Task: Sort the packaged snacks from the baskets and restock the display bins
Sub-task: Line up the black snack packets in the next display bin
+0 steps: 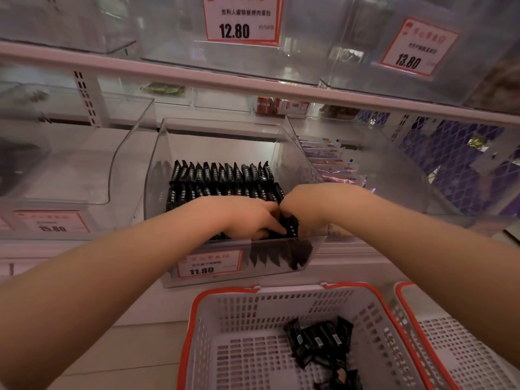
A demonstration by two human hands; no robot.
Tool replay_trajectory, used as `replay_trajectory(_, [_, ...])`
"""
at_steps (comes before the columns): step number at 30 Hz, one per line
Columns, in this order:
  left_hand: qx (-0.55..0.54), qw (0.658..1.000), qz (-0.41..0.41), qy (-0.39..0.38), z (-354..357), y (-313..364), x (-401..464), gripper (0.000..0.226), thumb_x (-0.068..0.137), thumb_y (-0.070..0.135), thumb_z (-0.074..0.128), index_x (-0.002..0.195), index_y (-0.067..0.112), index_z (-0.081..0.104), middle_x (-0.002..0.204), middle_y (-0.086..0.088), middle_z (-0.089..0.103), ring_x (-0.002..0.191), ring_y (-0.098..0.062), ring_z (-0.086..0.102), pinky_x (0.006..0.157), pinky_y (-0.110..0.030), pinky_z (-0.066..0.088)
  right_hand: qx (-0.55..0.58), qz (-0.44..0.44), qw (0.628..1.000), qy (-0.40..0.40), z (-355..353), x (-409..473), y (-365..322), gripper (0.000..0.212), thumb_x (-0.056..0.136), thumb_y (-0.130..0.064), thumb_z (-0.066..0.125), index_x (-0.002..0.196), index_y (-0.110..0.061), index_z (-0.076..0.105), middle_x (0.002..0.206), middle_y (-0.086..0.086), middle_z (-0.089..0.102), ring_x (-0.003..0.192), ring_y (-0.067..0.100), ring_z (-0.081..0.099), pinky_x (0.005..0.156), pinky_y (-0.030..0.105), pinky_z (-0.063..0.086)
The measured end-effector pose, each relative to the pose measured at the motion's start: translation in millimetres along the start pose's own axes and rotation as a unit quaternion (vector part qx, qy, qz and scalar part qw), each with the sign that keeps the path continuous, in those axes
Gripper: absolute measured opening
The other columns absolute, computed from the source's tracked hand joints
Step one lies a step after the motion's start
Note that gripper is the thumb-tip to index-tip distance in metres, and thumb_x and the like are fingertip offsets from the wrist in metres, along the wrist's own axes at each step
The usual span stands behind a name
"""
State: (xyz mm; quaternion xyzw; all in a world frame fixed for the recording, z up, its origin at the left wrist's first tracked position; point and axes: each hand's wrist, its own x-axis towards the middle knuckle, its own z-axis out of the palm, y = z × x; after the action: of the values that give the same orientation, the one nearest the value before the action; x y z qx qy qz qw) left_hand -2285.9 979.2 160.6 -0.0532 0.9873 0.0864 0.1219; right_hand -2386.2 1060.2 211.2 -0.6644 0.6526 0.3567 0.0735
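Inside the clear display bin, behind two upright rows of black snack packets, the left hand and right hand pinch one black packet together, while two baskets stand below it.

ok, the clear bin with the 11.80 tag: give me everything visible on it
The clear bin looks like transparent hard plastic, with tall curved side walls and a low front lip. It sits on the lower white shelf between two similar bins. A red-bordered price tag reading 11.80 is on its front. Inside, black snack packets stand upright in tidy rows at the back and middle. Both hands, the left hand and right hand, reach over the lip and hold packets at the front row.
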Motion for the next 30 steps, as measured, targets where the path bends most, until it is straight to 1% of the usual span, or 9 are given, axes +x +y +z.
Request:
replay_trajectory(4, [0.016,0.999,-0.018,0.036,-4,-4,-19,0.051,0.093,0.030,0.051,0.141,0.028,0.035,0.145,0.004,0.035,0.131,-0.015,0.034,0.107,-0.028,0.029,0.041,-0.002,0.998,-0.047,-3,10,-1,0.069,0.075,-0.037,0.076,0.132,-0.012,0.046,0.126,0.005,0.056,0.112,0.026,0.054,0.093,0.032,0.046])
replay_trajectory(6, [0.052,0.996,-0.051,0.052,-1,-6,-29,0.054,0.090,0.041,0.053,0.139,0.025,0.037,0.139,0.003,0.039,0.127,-0.017,0.036,0.103,-0.033,0.037,0.044,0.007,0.997,-0.059,-1,14,-4,0.078,0.070,-0.038,0.079,0.135,-0.014,0.043,0.129,0.003,0.054,0.114,0.025,0.053,0.089,0.031,0.045])
replay_trajectory(8, [0.068,0.991,-0.097,0.065,2,-7,-36,0.062,0.086,0.048,0.056,0.138,0.022,0.036,0.135,0.000,0.041,0.124,-0.019,0.039,0.098,-0.036,0.042,0.026,0.006,0.999,-0.039,2,18,-4,0.070,0.074,-0.034,0.077,0.132,-0.013,0.044,0.126,0.004,0.055,0.112,0.025,0.054,0.081,0.030,0.043])
replay_trajectory(10, [0.085,0.983,-0.146,0.075,3,-8,-38,0.067,0.082,0.056,0.057,0.134,0.018,0.038,0.130,-0.003,0.042,0.120,-0.023,0.042,0.093,-0.038,0.045,0.006,-0.007,0.999,0.051,8,18,-3,0.045,0.086,-0.018,0.063,0.126,-0.011,0.046,0.121,0.009,0.055,0.108,0.027,0.056,0.076,0.033,0.044])
replay_trajectory(13, [0.078,0.969,-0.215,0.092,4,-7,-37,0.068,0.076,0.062,0.058,0.123,0.014,0.045,0.121,-0.007,0.044,0.113,-0.026,0.046,0.083,-0.038,0.045,0.003,-0.014,0.991,0.130,16,16,0,0.034,0.091,-0.007,0.050,0.124,-0.009,0.044,0.116,0.011,0.055,0.107,0.031,0.057,0.078,0.039,0.047])
replay_trajectory(18, [0.015,0.954,-0.268,0.136,8,1,-30,0.056,0.079,0.049,0.064,0.118,0.013,0.046,0.116,-0.009,0.047,0.106,-0.029,0.050,0.078,-0.036,0.043,0.006,-0.043,0.999,-0.003,5,4,4,0.053,0.079,-0.039,0.071,0.120,-0.010,0.053,0.115,0.005,0.059,0.105,0.026,0.056,0.080,0.033,0.048])
replay_trajectory(22, [-0.010,0.953,-0.275,0.128,4,5,-24,0.045,0.082,0.031,0.061,0.120,0.012,0.046,0.117,-0.010,0.049,0.104,-0.028,0.053,0.079,-0.036,0.046,0.000,-0.045,0.999,-0.013,5,6,3,0.053,0.079,-0.040,0.071,0.119,-0.012,0.052,0.117,0.006,0.058,0.105,0.026,0.056,0.074,0.030,0.043])
replay_trajectory(27, [-0.040,0.936,-0.300,0.178,0,5,-28,0.029,0.084,0.025,0.052,0.109,0.010,0.052,0.098,-0.011,0.059,0.081,-0.026,0.056,0.066,-0.033,0.045,-0.036,-0.022,0.988,0.147,19,10,-1,0.029,0.089,-0.014,0.055,0.117,-0.012,0.050,0.111,0.006,0.057,0.099,0.028,0.059,0.065,0.034,0.043])
replay_trajectory(30, [-0.059,0.915,-0.318,0.240,-5,5,-34,0.015,0.087,0.018,0.046,0.095,0.008,0.054,0.079,-0.009,0.056,0.065,-0.023,0.049,0.055,-0.029,0.037,0.115,-0.003,0.962,0.247,19,14,2,0.015,0.089,-0.016,0.056,0.104,-0.013,0.053,0.103,0.007,0.055,0.100,0.028,0.058,0.073,0.035,0.045])
